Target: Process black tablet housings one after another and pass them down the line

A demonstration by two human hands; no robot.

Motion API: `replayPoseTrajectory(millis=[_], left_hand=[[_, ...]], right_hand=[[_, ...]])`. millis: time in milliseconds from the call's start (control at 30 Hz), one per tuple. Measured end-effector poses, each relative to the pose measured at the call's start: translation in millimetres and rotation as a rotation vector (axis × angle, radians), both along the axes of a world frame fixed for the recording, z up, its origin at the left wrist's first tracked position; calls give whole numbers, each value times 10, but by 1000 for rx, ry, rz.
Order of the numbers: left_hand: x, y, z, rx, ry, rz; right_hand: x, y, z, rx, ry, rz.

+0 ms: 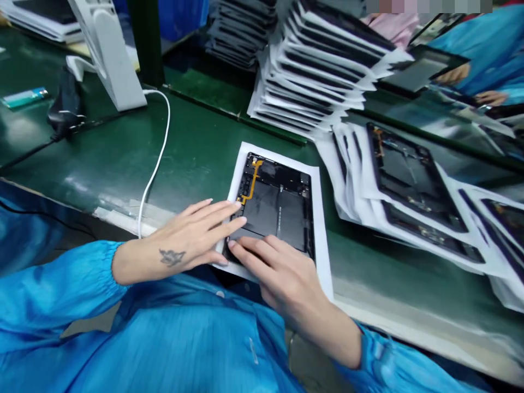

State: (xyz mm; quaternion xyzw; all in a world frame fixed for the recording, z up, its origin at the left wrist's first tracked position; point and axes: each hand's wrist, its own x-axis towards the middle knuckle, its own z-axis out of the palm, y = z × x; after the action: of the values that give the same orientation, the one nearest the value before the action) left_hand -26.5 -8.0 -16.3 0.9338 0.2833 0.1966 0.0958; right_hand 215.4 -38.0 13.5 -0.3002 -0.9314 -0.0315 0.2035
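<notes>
An opened tablet [268, 210] lies on a white sheet [323, 240] at the front edge of the green bench, its inside facing up. An orange flex cable [254, 183] runs along its upper left, and a dark battery [292, 215] fills much of the middle. Stretched over the tablet's left edge, my left hand [190, 232] is open, fingers straight and thumb apart. My right hand [282, 273] rests at the tablet's lower left corner, fingers bent and close together. Whatever its fingertips pinch there is hidden.
A tall stack of tablet parts between white sheets [315, 71] stands behind. More opened tablets [417, 174] lie at right. A white stand [108, 54], a white cable [164, 142] and a teal lighter [24, 98] are at left. A co-worker's blue sleeve [487, 46] shows far right.
</notes>
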Motion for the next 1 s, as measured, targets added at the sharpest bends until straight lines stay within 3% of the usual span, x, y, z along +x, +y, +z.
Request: replayPoseTrajectory(millis=[200,267,333,500,600,767,1000], left_hand=[[-191,-154,35,84,-72,114],[-191,-189,45,109,-105,103],[-159,-204,51,150,-116,65],[-57,-190,37,283,-102,-36],[-37,-178,25,360,-93,-63],[-32,-172,3,383,-86,-83],[-12,-199,-63,356,-109,-50]], right_hand=[[73,-347,23,-52,591,-441],[58,-402,34,-204,822,-475],[49,-412,18,-330,914,-402],[55,-455,-168,-332,802,-227],[27,-527,-308,-236,750,-121],[-52,-563,-447,-6,478,-133],[-87,-520,-550,113,396,-186]])
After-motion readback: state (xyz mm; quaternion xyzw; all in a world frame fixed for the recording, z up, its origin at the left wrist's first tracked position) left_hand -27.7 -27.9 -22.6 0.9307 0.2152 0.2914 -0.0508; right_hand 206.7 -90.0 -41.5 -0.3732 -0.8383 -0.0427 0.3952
